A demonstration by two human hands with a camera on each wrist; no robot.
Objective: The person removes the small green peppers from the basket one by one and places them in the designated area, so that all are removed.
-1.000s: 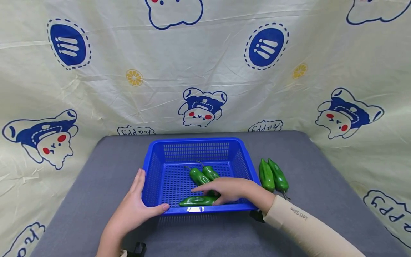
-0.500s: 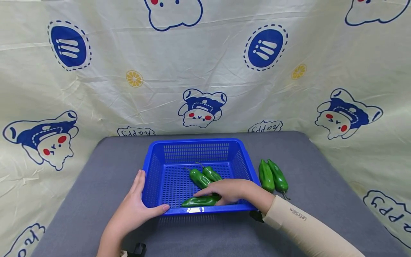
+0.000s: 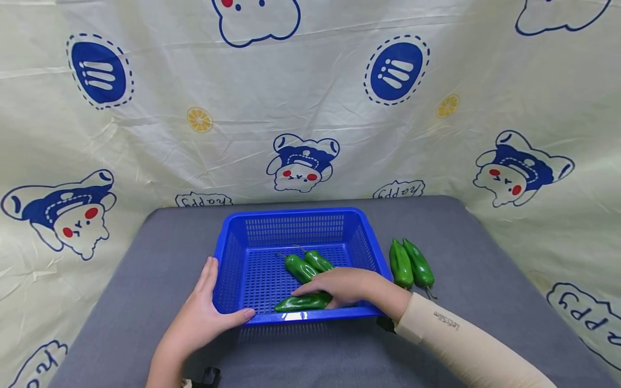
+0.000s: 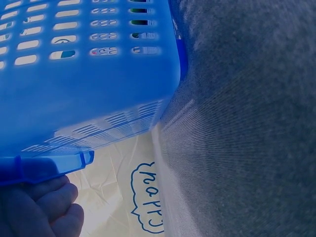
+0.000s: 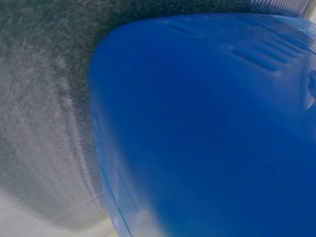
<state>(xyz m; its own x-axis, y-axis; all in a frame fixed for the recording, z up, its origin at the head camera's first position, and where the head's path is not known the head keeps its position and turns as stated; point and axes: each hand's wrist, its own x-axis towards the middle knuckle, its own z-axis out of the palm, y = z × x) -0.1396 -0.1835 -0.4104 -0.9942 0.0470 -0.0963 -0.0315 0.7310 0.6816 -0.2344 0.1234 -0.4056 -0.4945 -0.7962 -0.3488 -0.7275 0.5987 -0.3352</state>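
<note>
A blue plastic basket point(image 3: 293, 213) with slotted walls stands on the grey table. My left hand point(image 3: 204, 310) lies against its near left corner, the fingers straight along the left side and the thumb on the front rim. In the left wrist view the left fingers point(image 4: 57, 205) show beside the basket rim point(image 4: 44, 168). Reaching in over the right side, my right hand point(image 3: 337, 285) grips a green pepper point(image 3: 298, 303) lying along the front wall; its right end is hidden by the hand. Behind it two more green peppers point(image 3: 299, 268) point(image 3: 317, 261) lie side by side, partly covered by the hand.
To the right of the basket, two green peppers point(image 3: 400, 264) point(image 3: 419, 264) lie together on the grey table cloth point(image 3: 466, 302), stems toward me. A pale printed curtain point(image 3: 310, 81) hangs behind and at both sides of the table.
My right index finger has lowered onto the front pepper, which has shifted slightly to the right. The left hand keeps its place on the basket.
</note>
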